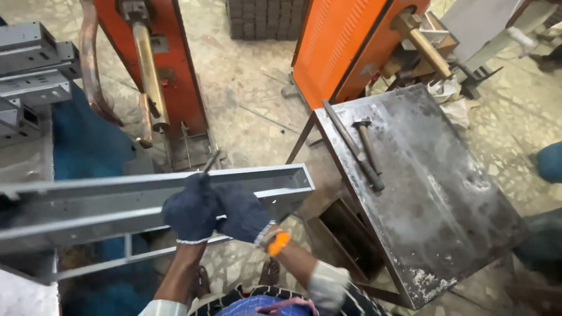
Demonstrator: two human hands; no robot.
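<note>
Both gloved: left hand (192, 213) and right hand (244, 213) clenched side by side on near wall of grey sheet-metal channel (105, 202). Long, open-topped, folded rims, extending leftward from hands. Hammer (368, 151) on steel table (445, 210), well right.

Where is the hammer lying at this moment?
In the head view, the hammer lies on the steel table at the right, near its left edge beside a long metal bar, to the right of the gloved hands.
</note>
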